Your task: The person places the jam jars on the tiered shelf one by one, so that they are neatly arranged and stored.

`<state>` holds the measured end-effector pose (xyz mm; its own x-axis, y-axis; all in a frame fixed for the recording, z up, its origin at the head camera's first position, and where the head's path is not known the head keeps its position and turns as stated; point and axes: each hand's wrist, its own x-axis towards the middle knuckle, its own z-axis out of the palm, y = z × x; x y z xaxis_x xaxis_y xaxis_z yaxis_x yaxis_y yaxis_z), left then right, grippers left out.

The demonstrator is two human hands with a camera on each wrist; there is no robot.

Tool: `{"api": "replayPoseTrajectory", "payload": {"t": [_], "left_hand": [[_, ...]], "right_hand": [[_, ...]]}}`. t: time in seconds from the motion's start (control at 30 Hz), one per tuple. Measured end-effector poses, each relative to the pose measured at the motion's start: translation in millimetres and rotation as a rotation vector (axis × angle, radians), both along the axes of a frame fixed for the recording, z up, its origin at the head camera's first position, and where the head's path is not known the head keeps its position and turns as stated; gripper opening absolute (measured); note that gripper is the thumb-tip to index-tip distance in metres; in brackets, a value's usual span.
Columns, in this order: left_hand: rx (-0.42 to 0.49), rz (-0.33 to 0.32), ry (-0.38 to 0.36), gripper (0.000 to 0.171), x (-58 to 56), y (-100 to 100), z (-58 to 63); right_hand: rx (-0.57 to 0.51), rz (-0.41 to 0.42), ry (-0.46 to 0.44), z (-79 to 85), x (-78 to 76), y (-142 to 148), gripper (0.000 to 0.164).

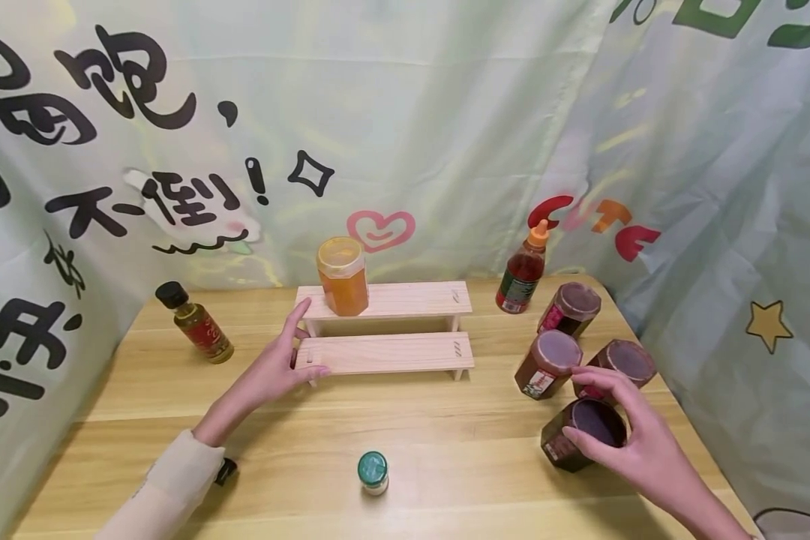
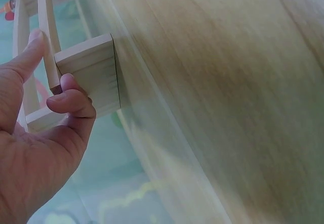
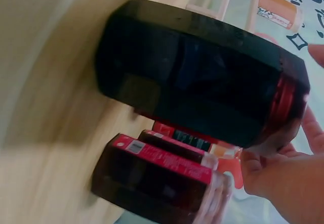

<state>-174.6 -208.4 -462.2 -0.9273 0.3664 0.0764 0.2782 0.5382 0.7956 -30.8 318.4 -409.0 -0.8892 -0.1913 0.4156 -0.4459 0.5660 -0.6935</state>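
My left hand (image 1: 280, 367) grips the left end of a two-tier wooden rack (image 1: 385, 352). Its thumb lies on the lower shelf's front, and its fingers curl behind the end in the left wrist view. An amber jar (image 1: 346, 289) stands on the upper shelf's left part. At the right, my right hand (image 1: 637, 442) spreads around the top of a dark hexagonal jar (image 1: 567, 442), thumb near its left rim and fingers reaching past the far rim. In the right wrist view, a gap shows between the thumb and this jar (image 3: 197, 72).
Beyond the dark jar stand three more jars, including a reddish one (image 1: 543, 371). A red sauce bottle (image 1: 521, 277) with an orange tip is at the back right. An oil bottle (image 1: 205, 330) stands left, a green-capped shaker (image 1: 374, 476) in front. Printed cloth (image 1: 445, 135) surrounds the table.
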Motion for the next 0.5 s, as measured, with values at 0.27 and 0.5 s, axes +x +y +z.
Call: {"api": "replayPoseTrajectory", "payload": {"t": [0.27, 0.5], "left_hand": [[-0.007, -0.002, -0.003, 0.125, -0.6, -0.2, 0.2], [-0.020, 0.007, -0.002, 0.125, -0.6, -0.9, -0.8]], "right_hand": [[0.102, 0.042, -0.101, -17.1, 3.4, 17.7, 0.093], [0.072, 0.072, -0.141, -32.5, 5.9, 29.1, 0.100]]}}
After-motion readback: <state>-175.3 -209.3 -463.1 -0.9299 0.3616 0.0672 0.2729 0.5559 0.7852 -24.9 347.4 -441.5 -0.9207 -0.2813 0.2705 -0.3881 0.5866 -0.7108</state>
